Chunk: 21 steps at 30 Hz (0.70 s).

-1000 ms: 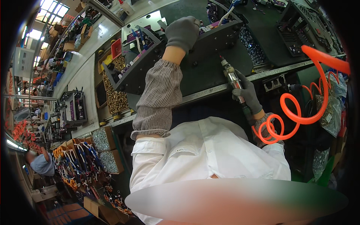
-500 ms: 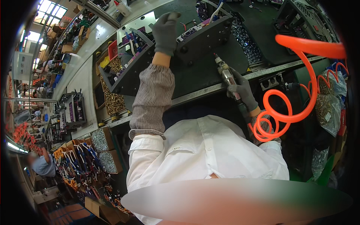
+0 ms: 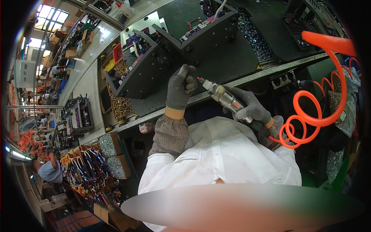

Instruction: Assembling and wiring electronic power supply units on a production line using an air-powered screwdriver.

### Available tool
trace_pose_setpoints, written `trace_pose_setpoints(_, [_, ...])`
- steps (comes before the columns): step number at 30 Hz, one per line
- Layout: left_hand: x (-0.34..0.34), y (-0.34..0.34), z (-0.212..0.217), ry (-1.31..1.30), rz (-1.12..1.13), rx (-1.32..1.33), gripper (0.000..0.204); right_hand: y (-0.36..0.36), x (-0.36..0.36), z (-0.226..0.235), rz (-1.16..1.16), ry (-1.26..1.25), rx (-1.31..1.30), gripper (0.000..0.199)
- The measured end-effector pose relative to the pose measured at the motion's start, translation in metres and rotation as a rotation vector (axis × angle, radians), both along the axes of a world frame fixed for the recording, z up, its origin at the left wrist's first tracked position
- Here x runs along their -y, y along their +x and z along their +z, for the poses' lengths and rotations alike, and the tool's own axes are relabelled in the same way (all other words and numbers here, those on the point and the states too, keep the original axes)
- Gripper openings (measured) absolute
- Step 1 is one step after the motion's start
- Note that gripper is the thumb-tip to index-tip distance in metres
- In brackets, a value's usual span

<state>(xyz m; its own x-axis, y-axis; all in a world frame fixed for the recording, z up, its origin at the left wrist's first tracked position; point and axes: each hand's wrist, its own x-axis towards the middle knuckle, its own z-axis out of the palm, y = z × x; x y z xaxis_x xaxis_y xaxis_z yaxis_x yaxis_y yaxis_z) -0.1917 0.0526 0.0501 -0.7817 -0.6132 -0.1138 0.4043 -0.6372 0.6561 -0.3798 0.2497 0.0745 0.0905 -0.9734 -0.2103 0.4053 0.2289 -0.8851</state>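
My right hand (image 3: 251,105), in a grey glove, is wrapped round a pneumatic screwdriver (image 3: 223,96) with an orange coiled air hose (image 3: 305,98) at its back end. The tool's reddish tip points up and left, close to the fingers of my left hand (image 3: 181,87). That hand, also gloved in grey, has its fingers curled together; what they hold, if anything, is too small to make out. Just beyond it stand a dark metal chassis (image 3: 141,75) and a second dark panel (image 3: 210,36), with circuit boards and white cables behind them.
Bins of brass-coloured screws (image 3: 121,106) sit left of the chassis, and a pile of shiny dark screws (image 3: 253,36) lies right. The bench edge (image 3: 266,72) runs in front of me. Wire bundles (image 3: 87,166) hang lower left, near another person (image 3: 50,170). Plastic bags (image 3: 346,104) hang at right.
My left hand has come back from above the chassis toward me, down to the screwdriver's tip. My right hand has brought the screwdriver left and nearer, tilting it more sideways.
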Motion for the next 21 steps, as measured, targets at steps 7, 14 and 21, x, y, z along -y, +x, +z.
trace_pose_setpoints(7, [-0.011,-0.012,-0.002,-0.023,0.132,0.202,0.028,-0.002,-0.010,-0.005,-0.050,0.009,-0.041,0.094])
trace_pose_setpoints(14, [-0.035,-0.018,-0.009,-0.177,-0.080,0.400,0.028,-0.005,-0.017,-0.021,-0.442,-0.100,0.181,0.082])
trace_pose_setpoints(21, [-0.100,-0.056,-0.001,-0.659,-0.258,0.274,0.035,-0.020,0.001,-0.061,-0.649,-0.185,0.321,0.029])
